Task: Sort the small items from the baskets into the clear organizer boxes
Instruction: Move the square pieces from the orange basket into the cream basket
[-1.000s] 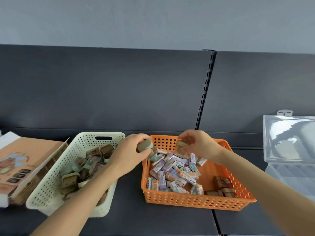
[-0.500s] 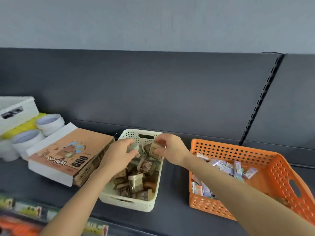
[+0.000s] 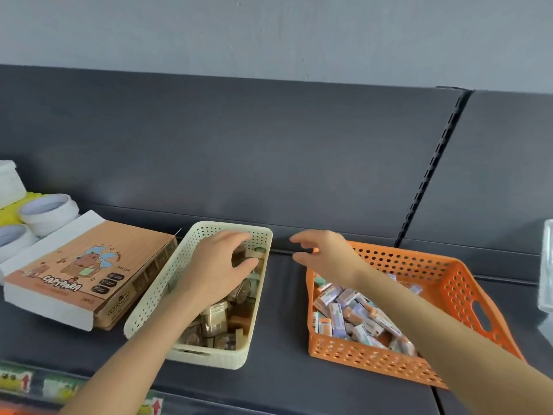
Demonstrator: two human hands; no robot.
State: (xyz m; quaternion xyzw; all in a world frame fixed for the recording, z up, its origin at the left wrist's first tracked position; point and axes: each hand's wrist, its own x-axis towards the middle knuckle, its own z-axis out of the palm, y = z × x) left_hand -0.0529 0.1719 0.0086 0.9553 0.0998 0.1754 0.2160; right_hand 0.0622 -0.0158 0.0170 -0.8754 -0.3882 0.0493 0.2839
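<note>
Dark grey shelf carries a cream basket at centre frame and an orange basket to its right. The left hand reaches into the cream basket, fingers curved over small brown items; I cannot tell whether its grip holds one. The right hand hovers between the baskets, grip wide, holding nothing. A clear box shows at the right edge.

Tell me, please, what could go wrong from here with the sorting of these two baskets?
The left hand reaches into the cream basket, whose near end sits close to the front edge of the shelf; a pull might slide it off. The clear organizer box shows only at the far right, so small items carried there pass over the orange basket and could drop in.
</note>
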